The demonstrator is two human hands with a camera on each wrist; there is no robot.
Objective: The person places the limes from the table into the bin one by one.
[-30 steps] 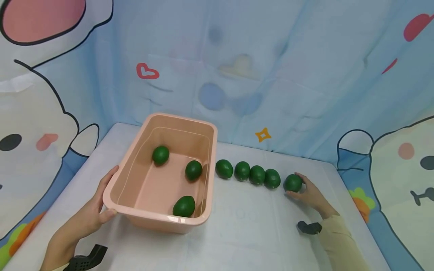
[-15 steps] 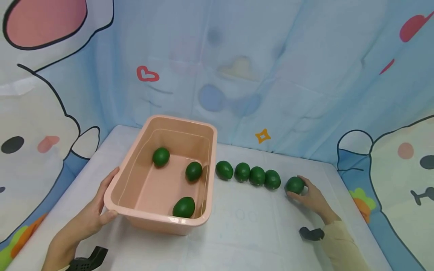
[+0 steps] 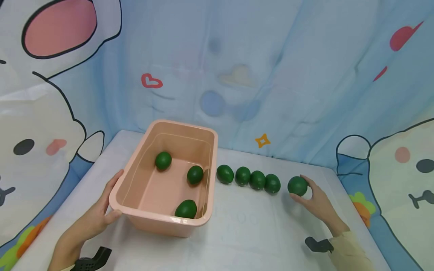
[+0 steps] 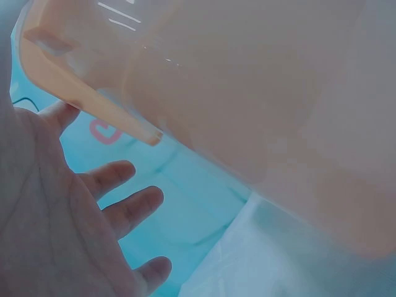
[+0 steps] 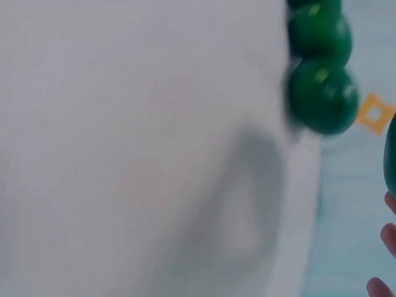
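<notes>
A pink plastic bin (image 3: 162,220) stands on the white table and holds three green balls (image 3: 185,209). My left hand (image 3: 101,214) rests against its near left corner, thumb on the rim; in the left wrist view its fingers (image 4: 117,210) lie straight beside the bin wall (image 4: 247,93). To the right of the bin, several green balls (image 3: 250,178) lie in a row. My right hand (image 3: 305,192) grips one more green ball (image 3: 297,185) at the row's right end, just above the table. The right wrist view shows row balls (image 5: 322,96) and the held ball's edge (image 5: 391,154).
The table (image 3: 244,233) is covered with a white cloth and backed by a blue cartoon curtain (image 3: 271,75) on all sides. Its right edge runs close behind my right hand. Black wrist mounts (image 3: 317,244) show near both forearms.
My right hand has closed round the end ball and raised it slightly off the table, away from the row. The left hand stays at the bin's corner.
</notes>
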